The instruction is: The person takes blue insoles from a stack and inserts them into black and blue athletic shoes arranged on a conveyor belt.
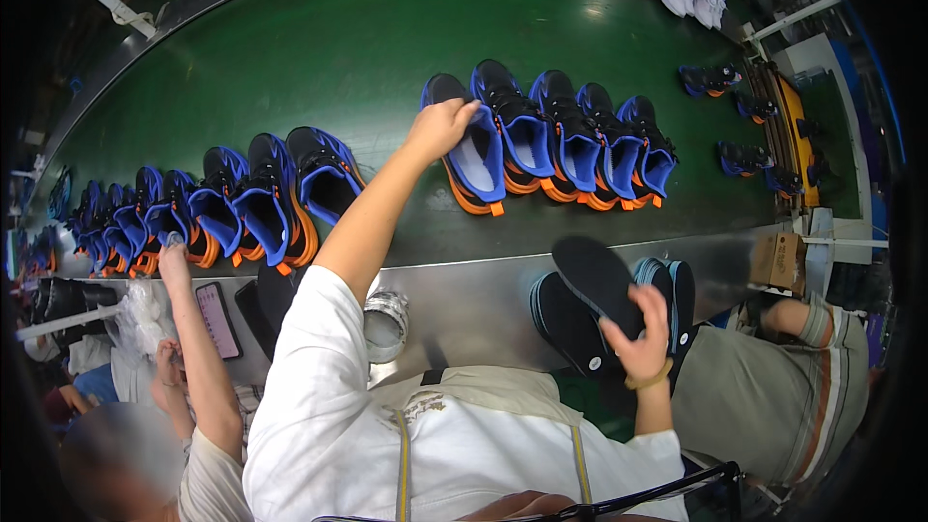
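The work surface is a wide, smooth green belt [387, 29], bordered on its near side by a brushed-metal counter [464, 295]. The part being handled is a black lace-up sports shoe with a blue lining and orange sole [474, 166]; it stands on the belt at the left end of a close row, its opening toward the wearer.

The left hand [443, 128] has its grip clamped on the upper at the tongue. The right hand [646, 333] has thumb and fingers closed on one end of a thin, flat, black insole [592, 275], tilted over the counter and well apart from the shoe.

Handling notes, by judgement: draw the tongue forward so the opening is unobstructed. Hold the insole by its end and check that only one piece is lifted. Match its toe direction and foot side to the shoe. Avoid knocking the four matching shoes [580, 150] just beside it.

Black insoles with pale-blue edges [556, 324] lie stacked beneath the lifted piece; another upright-looking stack [682, 300] is to their right. Farther left on the belt is a longer row of similar shoes [246, 213], with a co-worker's hand [174, 266] at one of them.
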### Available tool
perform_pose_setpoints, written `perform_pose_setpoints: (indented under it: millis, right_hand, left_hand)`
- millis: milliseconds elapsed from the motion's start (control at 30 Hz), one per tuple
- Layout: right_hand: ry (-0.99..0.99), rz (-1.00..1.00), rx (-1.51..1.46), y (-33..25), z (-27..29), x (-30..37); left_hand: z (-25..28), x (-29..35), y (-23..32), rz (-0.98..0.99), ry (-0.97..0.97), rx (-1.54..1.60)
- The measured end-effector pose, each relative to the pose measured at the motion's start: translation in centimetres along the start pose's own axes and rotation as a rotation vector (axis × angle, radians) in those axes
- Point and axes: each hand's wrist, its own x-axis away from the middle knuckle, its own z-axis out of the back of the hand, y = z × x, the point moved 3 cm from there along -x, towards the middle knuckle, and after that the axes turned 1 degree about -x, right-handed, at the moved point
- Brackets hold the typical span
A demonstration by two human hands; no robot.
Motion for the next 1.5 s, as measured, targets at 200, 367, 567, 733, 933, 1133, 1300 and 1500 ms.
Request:
perform_pose_setpoints:
  millis: [200, 367, 567, 733, 933, 1133, 1300, 1500]
  right_hand:
    - [-0.039, 0.453, 0.119, -6.1, -3.5, -8.7]
    - [-0.315, 0.601, 0.447, -6.2, -10.8, -10.9]
    - [-0.544, 0.244, 0.545, -5.4, -20.3, -13.6]
    - [-0.487, 0.119, 0.376, -5.1, -21.9, -13.8]
    - [-0.812, 0.109, 0.503, -6.2, -17.7, -14.7]
    - [-0.938, 0.274, 0.372, -4.5, -18.8, -16.7]
    - [-0.723, 0.373, 0.415, -4.2, -22.7, -15.3]
    - [-0.813, 0.311, 0.461, -3.3, -24.0, -14.8]
  left_hand:
    - [-0.6, 3.0, -0.7, 0.435, -0.065, 0.447]
    - [-1.6, 4.2, -1.1, 0.457, -0.045, 0.478]
    - [-1.1, 4.1, -0.3, 0.285, -0.019, 0.214]
    - [-1.1, 4.2, -0.5, 0.276, -0.027, 0.247]
    - [-0.3, 4.5, -0.7, 0.244, -0.071, 0.385]
    - [0.3, 4.9, 0.3, 0.227, -0.112, 0.355]
    - [-0.4, 4.7, -0.6, 0.217, -0.117, 0.394]
    - [-1.1, 4.6, -1.4, 0.204, -0.132, 0.364]
